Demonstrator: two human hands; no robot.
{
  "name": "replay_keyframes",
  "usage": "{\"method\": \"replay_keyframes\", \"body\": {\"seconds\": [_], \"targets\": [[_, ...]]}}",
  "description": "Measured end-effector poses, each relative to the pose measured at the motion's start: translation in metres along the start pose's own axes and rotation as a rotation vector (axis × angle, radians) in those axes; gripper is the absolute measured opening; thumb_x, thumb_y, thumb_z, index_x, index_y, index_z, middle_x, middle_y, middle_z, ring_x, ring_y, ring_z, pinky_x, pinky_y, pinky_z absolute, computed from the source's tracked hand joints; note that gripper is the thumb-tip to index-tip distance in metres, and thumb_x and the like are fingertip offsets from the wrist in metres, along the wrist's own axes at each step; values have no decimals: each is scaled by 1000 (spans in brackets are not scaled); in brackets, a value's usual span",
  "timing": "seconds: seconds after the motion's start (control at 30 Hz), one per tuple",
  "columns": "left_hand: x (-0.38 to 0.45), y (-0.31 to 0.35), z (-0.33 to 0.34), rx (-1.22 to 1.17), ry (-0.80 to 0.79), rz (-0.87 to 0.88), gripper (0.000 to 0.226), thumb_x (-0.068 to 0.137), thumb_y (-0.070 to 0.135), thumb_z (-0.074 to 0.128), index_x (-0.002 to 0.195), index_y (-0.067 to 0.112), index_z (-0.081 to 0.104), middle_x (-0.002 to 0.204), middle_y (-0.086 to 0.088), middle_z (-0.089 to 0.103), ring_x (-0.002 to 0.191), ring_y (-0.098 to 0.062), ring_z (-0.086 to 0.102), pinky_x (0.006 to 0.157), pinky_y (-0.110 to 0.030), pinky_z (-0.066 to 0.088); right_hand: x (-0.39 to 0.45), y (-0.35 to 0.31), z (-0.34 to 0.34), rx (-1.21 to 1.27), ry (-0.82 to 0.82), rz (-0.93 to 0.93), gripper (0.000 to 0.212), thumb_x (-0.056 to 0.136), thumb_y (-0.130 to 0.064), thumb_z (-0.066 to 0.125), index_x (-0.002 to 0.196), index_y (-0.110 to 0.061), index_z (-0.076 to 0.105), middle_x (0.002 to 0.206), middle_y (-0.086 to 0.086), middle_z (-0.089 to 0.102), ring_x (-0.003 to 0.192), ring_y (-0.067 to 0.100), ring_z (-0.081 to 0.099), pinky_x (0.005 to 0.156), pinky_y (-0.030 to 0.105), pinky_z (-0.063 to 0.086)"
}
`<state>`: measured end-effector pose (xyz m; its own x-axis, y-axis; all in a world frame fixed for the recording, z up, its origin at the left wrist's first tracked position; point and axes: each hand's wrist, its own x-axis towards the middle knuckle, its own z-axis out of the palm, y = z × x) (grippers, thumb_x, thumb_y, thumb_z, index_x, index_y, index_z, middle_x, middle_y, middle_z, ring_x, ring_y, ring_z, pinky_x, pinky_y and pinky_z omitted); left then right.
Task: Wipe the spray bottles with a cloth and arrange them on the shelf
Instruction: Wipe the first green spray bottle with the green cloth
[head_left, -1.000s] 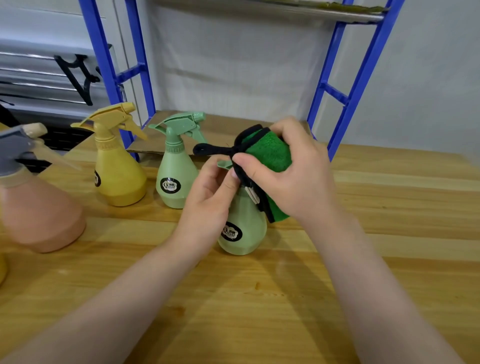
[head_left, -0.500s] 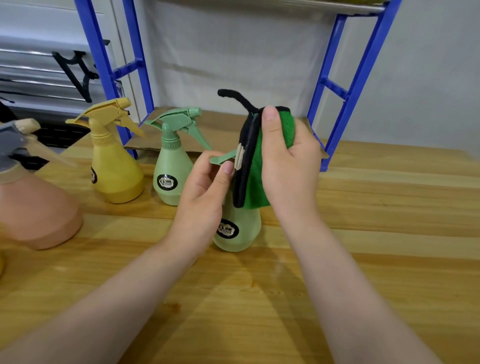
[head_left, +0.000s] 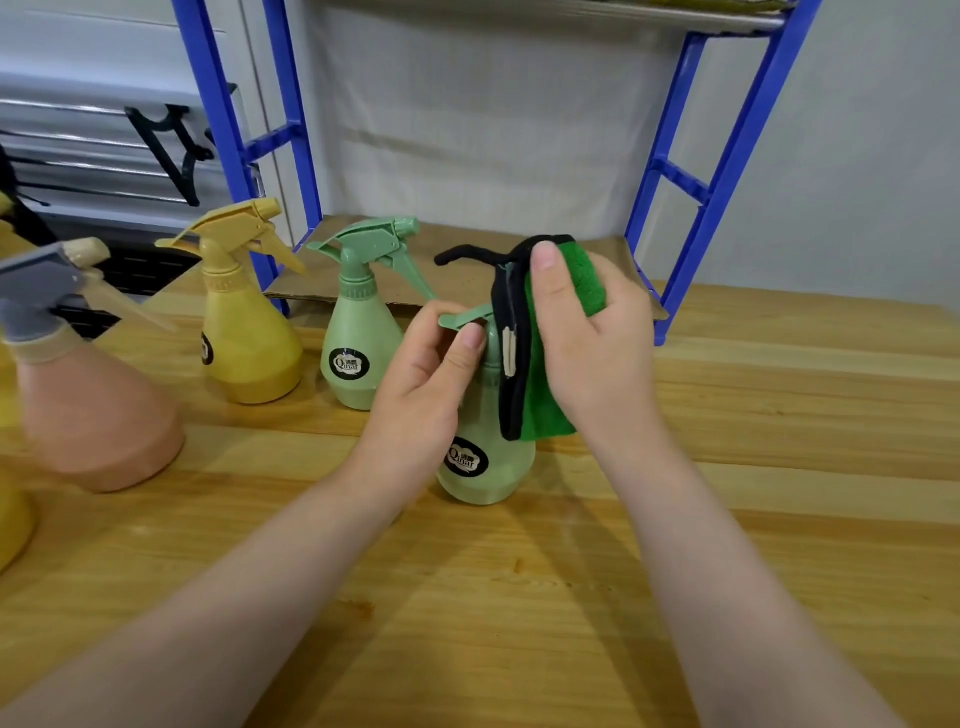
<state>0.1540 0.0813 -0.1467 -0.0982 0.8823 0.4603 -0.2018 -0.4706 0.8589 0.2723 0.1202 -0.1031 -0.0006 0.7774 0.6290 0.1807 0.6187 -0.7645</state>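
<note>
While standing on the bench (head_left: 727, 519), green spray bottle (head_left: 483, 467) — trigger pinched in left hand (head_left: 426, 384) grip; right hand (head_left: 587, 348) grip clasps green cloth (head_left: 545, 405) against its head.

Single head view, worn high, angled forward and down over both forearms. Close range: left hand (head_left: 426, 384) and right hand (head_left: 592, 353) sit mid-frame. Wooden table (head_left: 519, 623) below the grip; blue shelf frame (head_left: 717, 171) beyond it.
</note>
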Motion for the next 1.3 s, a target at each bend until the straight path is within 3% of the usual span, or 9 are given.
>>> {"method": "replay_keyframes", "body": {"seconds": [0.13,0.27,0.4,0.67,0.87,0.93,1.07,1.2,1.3], "targets": [[-2,0,1,-2,19,4,10,94,28,49,96,21,56,91,12,67,88,-4,62,79,-20,50,0,2,2,94,54,40,44,104,-31,45,61,-21,38,57,-12,40,56,6,38,56,23,37],[-1,-1,0,-26,22,7,10,94,26,48,96,19,54,86,14,68,84,-2,62,77,-18,49,-3,8,1,266,50,83,67,98,-56,42,76,7,48,70,29,48,67,40,50,65,50,51],[2,-2,-3,-91,27,13,9,94,23,49,94,21,58,87,12,67,85,-3,62,78,-19,49,-13,16,2,106,50,-135,32,97,-36,46,86,-7,53,72,-8,52,68,2,50,63,24,45],[6,-2,-6,-10,72,34,13,97,21,47,100,13,56,90,10,65,87,-6,60,79,-20,49,-14,37,-4,-240,-46,-229,49,96,-47,42,99,1,53,78,3,61,70,23,60,59,47,48],[6,-2,-5,-16,101,28,12,99,17,46,102,12,57,93,8,67,91,-7,62,81,-21,50,-12,39,-10,-121,-124,-237,31,93,-29,48,102,0,52,80,5,62,71,19,60,62,44,49],[7,-1,-7,-60,123,0,11,96,22,49,99,15,57,92,8,69,90,-7,65,78,-21,51,-14,38,-2,-39,-66,-213,23,97,-29,46,99,-8,57,83,-7,64,75,9,60,68,33,50],[6,-3,-10,-97,131,-37,12,99,27,50,97,20,60,96,2,70,93,-13,66,82,-29,53,-15,34,9,50,31,-101,12,99,-34,43,91,-37,52,76,-24,60,73,-6,55,70,14,44],[6,-6,-10,-122,151,-22,12,98,26,50,94,23,61,100,-2,69,98,-16,64,88,-33,51,-10,26,12,444,9,264,21,103,-23,45,91,-23,62,81,-7,66,80,7,61,77,24,51],[6,-4,-11,-92,141,9,10,97,25,50,94,22,59,95,5,70,92,-12,65,80,-27,52,-6,19,7,575,-186,512,30,104,-23,46,84,-17,67,68,-6,69,62,8,64,60,23,51]]}}
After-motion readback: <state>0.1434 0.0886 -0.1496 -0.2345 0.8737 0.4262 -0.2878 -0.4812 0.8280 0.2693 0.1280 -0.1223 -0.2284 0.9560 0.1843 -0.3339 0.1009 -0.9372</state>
